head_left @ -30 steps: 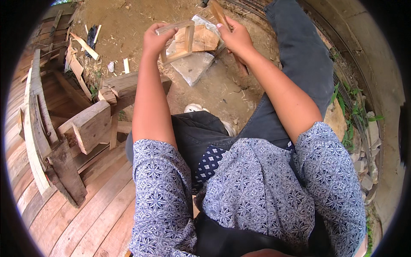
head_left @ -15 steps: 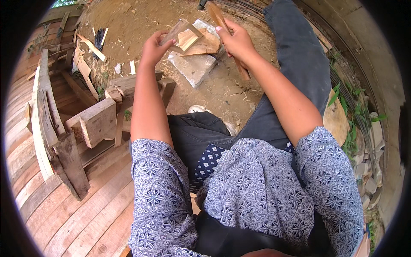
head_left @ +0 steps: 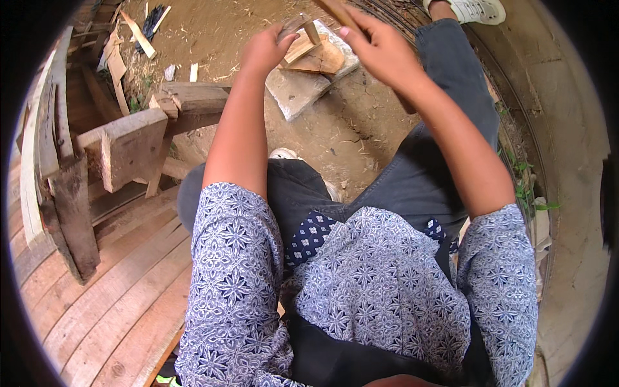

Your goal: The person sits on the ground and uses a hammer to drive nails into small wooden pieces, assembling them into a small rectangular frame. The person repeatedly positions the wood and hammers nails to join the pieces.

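Observation:
My left hand [head_left: 263,53] is closed on an angled wooden piece [head_left: 295,26] made of joined strips, beyond my knees near the top of the view. Its lower pale edge is close above a flat brown board [head_left: 327,59], and I cannot tell whether they touch. The board lies on a pale grey slab [head_left: 295,91] on the ground. To the right, my right hand [head_left: 390,55] grips a long brown wooden bar [head_left: 336,11] that slants up and left. The bar's far end runs out of view, and my fingers and wrist hide much of its middle.
At the left stands a rough timber structure [head_left: 138,145] above a plank floor [head_left: 129,303]. Wood offcuts [head_left: 137,33] and shavings lie on the dirt. Long thin rods [head_left: 509,84] and green plants [head_left: 521,168] run along a wall [head_left: 574,129] at the right.
The view has shifted, and a white shoe now shows at the upper right. My right hand has moved up and right with the bar; the left still holds the wooden piece, nearer the top edge.

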Tool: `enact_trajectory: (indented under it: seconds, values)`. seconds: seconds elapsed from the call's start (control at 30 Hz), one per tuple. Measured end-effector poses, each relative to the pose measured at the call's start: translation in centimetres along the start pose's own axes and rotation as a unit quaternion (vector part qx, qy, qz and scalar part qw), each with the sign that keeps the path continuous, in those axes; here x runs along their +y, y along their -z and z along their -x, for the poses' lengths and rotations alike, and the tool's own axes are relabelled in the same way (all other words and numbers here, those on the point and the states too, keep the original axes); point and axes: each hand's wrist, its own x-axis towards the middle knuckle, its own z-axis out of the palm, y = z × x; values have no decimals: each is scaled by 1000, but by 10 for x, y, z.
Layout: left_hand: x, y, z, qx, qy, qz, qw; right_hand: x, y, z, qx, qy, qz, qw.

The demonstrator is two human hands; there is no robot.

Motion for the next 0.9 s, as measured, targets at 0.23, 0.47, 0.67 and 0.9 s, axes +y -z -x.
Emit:
enact_trajectory:
  seconds: [0.23, 0.47, 0.67, 0.9]
  values:
    - [2, -15, -7, 31, -3, 4, 999, 16, -2, -8, 5, 71, 65, 995]
    - [5, 1, 5, 2, 29, 36, 999, -70, 14, -24, 58, 171, -65, 981]
    - [17, -8, -9, -2, -48, 0, 999, 22, 12, -16, -37, 78, 177, 980]
    - [11, 13, 9, -39, 46, 55, 997, -56, 8, -8, 69, 131, -15, 989]
